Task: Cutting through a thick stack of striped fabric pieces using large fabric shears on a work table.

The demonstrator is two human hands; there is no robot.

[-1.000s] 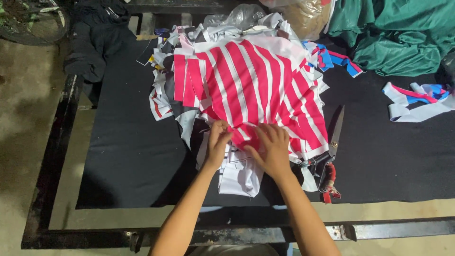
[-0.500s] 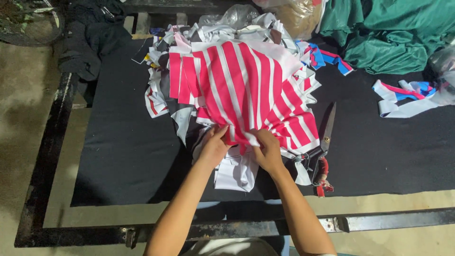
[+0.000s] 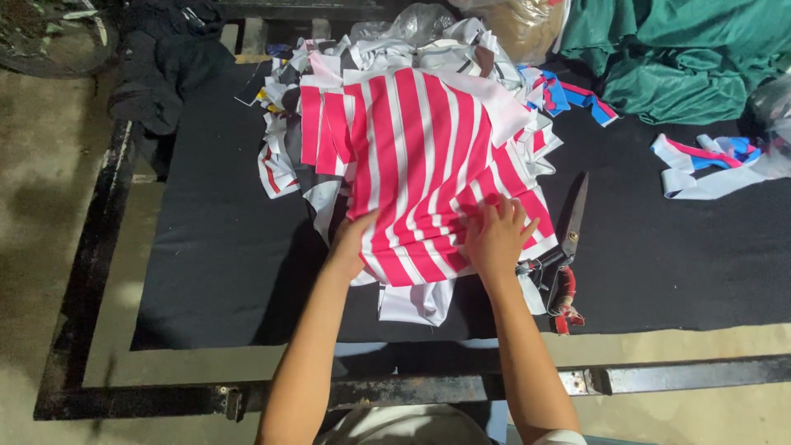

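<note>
A pink-and-white striped cloth piece (image 3: 420, 156) lies on top of a heap of cut fabric pieces (image 3: 284, 165) on a black-covered table (image 3: 214, 247). My left hand (image 3: 353, 241) presses on the cloth's near left edge, fingers together. My right hand (image 3: 496, 235) lies flat on its near right corner, fingers spread. Neither hand lifts the cloth. White pieces (image 3: 416, 301) stick out from under the striped one toward me.
Large scissors (image 3: 567, 247) with red-wrapped handles lie just right of my right hand. Green cloth (image 3: 684, 58) is bunched at the far right, with blue, pink and white strips (image 3: 709, 161) near it. Dark clothing (image 3: 156, 74) hangs at the far left corner. A clear plastic bag (image 3: 408, 21) sits behind the heap.
My hands have spread apart along the near edge of the striped cloth, the left going left and the right going right, flattening it.
</note>
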